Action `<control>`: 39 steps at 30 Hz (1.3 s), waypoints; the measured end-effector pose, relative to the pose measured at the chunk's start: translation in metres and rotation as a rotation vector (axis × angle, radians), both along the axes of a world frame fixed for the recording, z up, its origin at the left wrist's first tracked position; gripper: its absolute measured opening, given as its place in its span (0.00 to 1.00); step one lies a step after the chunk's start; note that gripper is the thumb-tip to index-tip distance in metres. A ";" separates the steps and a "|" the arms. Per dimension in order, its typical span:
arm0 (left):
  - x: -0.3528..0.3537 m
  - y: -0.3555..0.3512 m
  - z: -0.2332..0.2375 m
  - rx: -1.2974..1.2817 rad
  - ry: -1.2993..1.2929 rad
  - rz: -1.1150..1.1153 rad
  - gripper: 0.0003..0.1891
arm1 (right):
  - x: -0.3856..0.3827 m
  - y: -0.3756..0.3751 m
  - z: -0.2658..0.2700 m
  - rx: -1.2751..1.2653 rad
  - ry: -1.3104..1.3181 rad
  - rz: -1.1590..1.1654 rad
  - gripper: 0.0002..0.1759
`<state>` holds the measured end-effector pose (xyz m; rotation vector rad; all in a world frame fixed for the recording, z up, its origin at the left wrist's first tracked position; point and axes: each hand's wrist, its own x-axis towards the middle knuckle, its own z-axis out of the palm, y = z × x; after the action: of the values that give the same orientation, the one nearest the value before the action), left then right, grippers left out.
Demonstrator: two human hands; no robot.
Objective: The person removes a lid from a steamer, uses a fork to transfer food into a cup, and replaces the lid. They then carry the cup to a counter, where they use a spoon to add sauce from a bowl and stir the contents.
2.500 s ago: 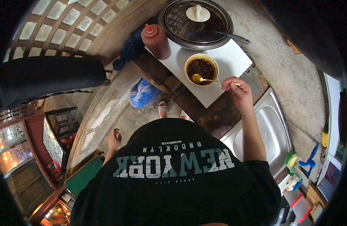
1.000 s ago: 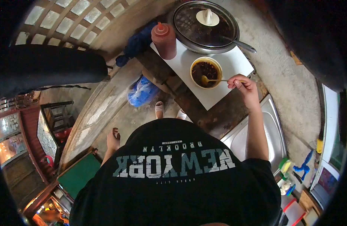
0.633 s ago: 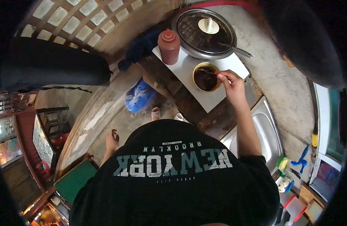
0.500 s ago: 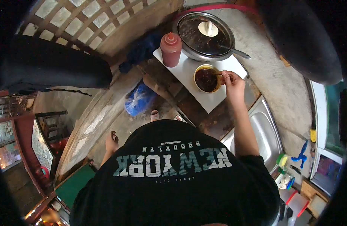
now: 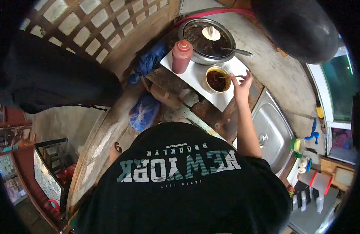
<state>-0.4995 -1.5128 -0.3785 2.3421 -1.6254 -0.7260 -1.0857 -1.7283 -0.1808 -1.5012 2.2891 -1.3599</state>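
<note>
A tub of dark brown sauce (image 5: 216,80) stands on a white board. My right hand (image 5: 242,86) is beside its rim, thumb and fingers closed on a thin utensil handle (image 5: 237,76) that slopes into the sauce; its tip is hidden. Behind the tub sits a wide metal pan (image 5: 206,61) under a glass lid with a cream knob, and a ladle handle (image 5: 243,52) sticks out from it. A red squeeze bottle (image 5: 182,58) stands left of the tub. My left hand (image 5: 115,150) hangs low beside my shirt, fingers loosely bent and apart, nothing visible in it.
The white board (image 5: 217,102) lies on a dark wooden surface. A steel sink (image 5: 271,130) is to the right, with a blue tap (image 5: 313,132) beyond it. Blue plastic bags (image 5: 144,113) are at the left. Dark rounded shapes block both upper sides.
The view has shifted slightly. My right hand's fingers have spread somewhat, and the utensil handle now reaches farther right across them. My left hand still hangs at my side.
</note>
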 end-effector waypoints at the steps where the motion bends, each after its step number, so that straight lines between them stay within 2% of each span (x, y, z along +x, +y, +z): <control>1: 0.006 -0.004 -0.003 -0.010 -0.004 -0.019 0.14 | 0.009 0.010 0.006 -0.092 0.090 -0.033 0.42; 2: 0.012 -0.008 -0.006 0.020 0.012 -0.024 0.13 | 0.013 0.020 0.018 0.073 0.185 -0.028 0.51; 5: 0.030 -0.011 -0.030 0.062 0.041 -0.061 0.13 | 0.040 0.036 0.059 0.285 0.614 0.158 0.53; 9: 0.046 -0.008 -0.050 0.031 0.028 -0.135 0.14 | 0.054 0.017 0.062 0.574 0.951 0.280 0.60; 10: 0.049 -0.006 -0.055 0.035 0.030 -0.137 0.14 | 0.061 0.010 0.074 0.795 0.882 0.290 0.64; 14: 0.052 0.009 -0.066 0.065 0.132 0.068 0.15 | 0.053 -0.021 0.066 1.022 0.813 0.383 0.68; 16: 0.042 0.031 -0.059 0.000 0.091 0.157 0.15 | 0.048 -0.029 0.063 1.046 0.786 0.412 0.70; 19: 0.021 0.075 -0.040 -0.010 0.176 0.237 0.15 | 0.053 -0.034 0.062 1.073 0.810 0.450 0.71; 21: 0.005 0.113 -0.040 0.051 0.140 0.339 0.16 | 0.045 -0.041 0.046 0.981 0.761 0.496 0.72; 24: -0.035 0.173 -0.039 0.171 0.110 0.497 0.16 | 0.039 -0.042 0.037 0.918 0.774 0.512 0.68; 26: -0.066 0.213 -0.030 0.237 0.084 0.628 0.16 | 0.040 -0.039 0.049 0.900 0.749 0.651 0.64; 27: -0.082 0.235 -0.027 0.288 0.071 0.674 0.16 | 0.045 -0.024 0.065 0.769 0.684 0.693 0.56; 28: -0.099 0.254 -0.022 0.331 0.065 0.734 0.17 | 0.048 -0.019 0.069 0.717 0.627 0.778 0.57; 29: -0.115 0.266 -0.016 0.360 0.066 0.808 0.17 | 0.026 -0.034 0.033 0.590 0.629 0.914 0.56; 30: -0.132 0.278 -0.009 0.406 0.058 0.847 0.18 | 0.028 -0.031 0.036 0.526 0.558 0.980 0.52; 31: -0.143 0.294 -0.001 0.471 0.067 0.817 0.19 | 0.051 -0.011 0.069 0.554 0.515 1.030 0.49; 32: -0.154 0.306 0.009 0.480 0.078 0.867 0.20 | 0.046 -0.016 0.054 0.541 0.643 0.968 0.49; 33: -0.164 0.316 0.017 0.496 0.089 0.900 0.20 | 0.040 -0.015 0.046 0.502 0.790 1.005 0.53; 35: -0.177 0.341 0.028 0.465 0.102 0.986 0.20 | 0.059 -0.001 0.059 0.675 0.822 0.929 0.57; 37: -0.185 0.359 0.033 0.451 0.104 1.054 0.21 | 0.070 0.010 0.062 0.624 0.945 1.004 0.58; 39: -0.187 0.382 0.031 0.463 0.108 1.122 0.21 | 0.087 0.019 0.062 0.540 0.925 1.115 0.58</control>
<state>-0.6867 -1.1309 -0.3478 2.8594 0.0753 -0.9296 -0.9985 -1.7092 -0.1191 -2.7325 1.2546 0.2736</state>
